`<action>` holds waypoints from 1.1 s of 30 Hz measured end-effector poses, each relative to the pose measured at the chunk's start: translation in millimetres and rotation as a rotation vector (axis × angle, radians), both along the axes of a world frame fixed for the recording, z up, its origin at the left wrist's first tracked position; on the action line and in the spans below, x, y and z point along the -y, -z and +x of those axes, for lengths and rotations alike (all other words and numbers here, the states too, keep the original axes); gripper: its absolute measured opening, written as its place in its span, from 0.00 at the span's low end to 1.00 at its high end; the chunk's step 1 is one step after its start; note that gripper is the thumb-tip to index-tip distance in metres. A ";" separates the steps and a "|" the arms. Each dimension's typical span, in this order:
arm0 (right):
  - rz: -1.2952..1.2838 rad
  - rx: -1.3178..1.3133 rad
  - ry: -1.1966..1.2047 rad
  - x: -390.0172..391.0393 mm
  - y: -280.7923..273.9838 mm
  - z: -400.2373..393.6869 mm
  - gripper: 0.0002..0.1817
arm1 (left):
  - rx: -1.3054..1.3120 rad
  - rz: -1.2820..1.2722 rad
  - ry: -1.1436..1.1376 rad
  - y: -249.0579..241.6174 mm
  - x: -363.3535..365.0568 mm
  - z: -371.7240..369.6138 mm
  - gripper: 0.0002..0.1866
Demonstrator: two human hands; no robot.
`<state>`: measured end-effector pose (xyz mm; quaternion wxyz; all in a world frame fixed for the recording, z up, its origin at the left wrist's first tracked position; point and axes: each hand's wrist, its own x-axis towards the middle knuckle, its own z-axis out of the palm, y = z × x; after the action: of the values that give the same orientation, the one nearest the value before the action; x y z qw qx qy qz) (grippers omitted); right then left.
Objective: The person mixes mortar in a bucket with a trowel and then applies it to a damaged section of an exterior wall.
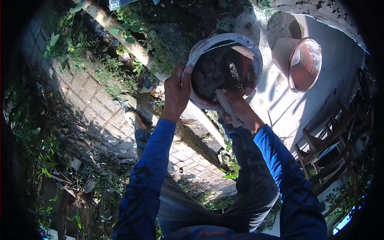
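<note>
A round bucket (259, 60) with a pale, smeared rim is in the upper middle of the head view, its mouth facing me. Inside it lies a dark grey, lumpy mix (212, 70) that looks like wet mortar, partly in shadow. My left hand (177, 92) is closed on the bucket's left rim. My right hand (243, 111), at the lower right rim, is wrapped round a grey, crusted tool with a thick handle (227, 105). The tool's working end is not clear to see.
A second, reddish bucket (282, 56) lies tilted on the pale concrete slab (286, 108) at right. A pale pole or edge (116, 34) runs diagonally past the bucket. Brick paving (90, 90) and plants (116, 78) are at left, a dark wooden frame (324, 150) at lower right.
</note>
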<state>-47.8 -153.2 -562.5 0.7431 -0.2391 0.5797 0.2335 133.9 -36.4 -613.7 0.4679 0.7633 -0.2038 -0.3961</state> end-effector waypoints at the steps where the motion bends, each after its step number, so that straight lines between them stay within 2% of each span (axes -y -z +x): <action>1: 0.005 0.006 0.008 -9.0 4.1 4.6 0.21 | -0.023 0.038 0.015 -2.8 -0.5 1.3 0.17; 3: 0.240 0.189 0.598 -26.0 9.3 7.0 0.22 | -0.065 0.026 0.003 -5.5 1.5 1.9 0.17; 4: 0.308 0.258 0.750 -28.1 6.1 13.0 0.24 | -0.105 0.003 -0.017 -6.2 1.2 1.7 0.17; 5: 0.307 0.265 0.748 -27.3 5.8 13.6 0.24 | -0.100 0.000 -0.017 -5.2 1.5 2.6 0.17; 7: 0.470 0.449 1.133 -29.2 2.2 15.2 0.25 | -0.081 0.033 0.041 -3.6 -2.1 2.5 0.17; 8: 0.464 0.457 1.123 -32.1 0.4 13.1 0.25 | -0.077 0.021 0.036 -2.0 -3.1 -1.0 0.17; 10: 0.491 0.567 1.365 -38.9 -10.5 8.3 0.26 | -0.019 -0.090 -0.016 -3.3 1.3 -9.1 0.15; 11: 0.485 0.579 1.344 -39.7 -18.2 5.5 0.26 | -0.012 -0.106 -0.030 -9.3 3.6 -6.5 0.15; 13: 0.512 0.642 1.370 -40.1 -42.3 -7.8 0.26 | -0.075 0.075 0.085 -22.5 3.8 -3.3 0.15; 15: 0.447 0.603 1.261 -24.9 -77.9 -20.5 0.26 | -0.038 0.012 0.052 -24.4 7.5 -4.9 0.15; 17: 0.009 0.153 0.569 -5.7 -122.6 -17.0 0.24 | -0.070 0.029 0.050 -26.5 7.1 -8.2 0.15; 19: -0.265 -0.133 0.159 4.2 -126.7 -7.1 0.23 | -0.092 0.021 0.070 -26.0 6.0 -11.0 0.16; 20: -0.413 -0.106 -0.098 6.8 -104.0 -12.7 0.24 | -0.070 0.024 0.095 -26.2 6.7 -13.2 0.16; 21: -0.587 -0.271 -0.427 3.8 -83.9 3.5 0.25 | -0.048 0.025 0.117 -26.0 8.0 -16.1 0.16; 22: -0.823 -0.113 -0.585 -4.5 -53.8 0.5 0.23 | -0.057 0.023 0.118 -27.7 8.9 -20.9 0.16; 24: -1.045 -0.095 -0.905 -8.3 0.2 16.4 0.21 | 0.033 0.023 0.137 -30.8 10.4 -30.7 0.17; 25: -1.038 -0.102 -0.901 -15.0 6.6 21.1 0.21 | 0.027 0.026 0.145 -29.2 3.9 -29.7 0.17; 27: -0.910 -0.137 -0.876 -23.8 7.3 26.3 0.21 | -0.201 0.089 -0.005 -26.3 -12.2 -17.3 0.18; 28: -0.923 -0.057 -1.037 -33.5 41.6 -3.5 0.21 | -0.242 0.171 0.041 -16.5 -23.2 -18.2 0.19; 29: -0.933 -0.040 -1.039 -30.2 34.7 -10.8 0.21 | 0.031 0.003 -0.047 0.0 -30.3 -30.9 0.18; 31: -1.000 0.114 -0.973 -33.8 18.6 -28.9 0.23 | -0.066 0.112 -0.012 -8.1 -28.9 -24.7 0.18; 32: -0.802 -0.080 -1.100 -23.8 -1.5 -20.5 0.19 | -0.070 0.096 -0.036 -6.4 -29.2 -27.0 0.18; 33: -0.587 -0.180 -1.078 -13.0 -20.4 -2.9 0.19 | -0.084 0.084 -0.057 -4.3 -30.6 -31.6 0.18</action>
<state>-50.7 -140.2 -542.1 0.3719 -0.6720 0.4779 0.4263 102.3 -5.8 -609.5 0.4548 0.7705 -0.1454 -0.4224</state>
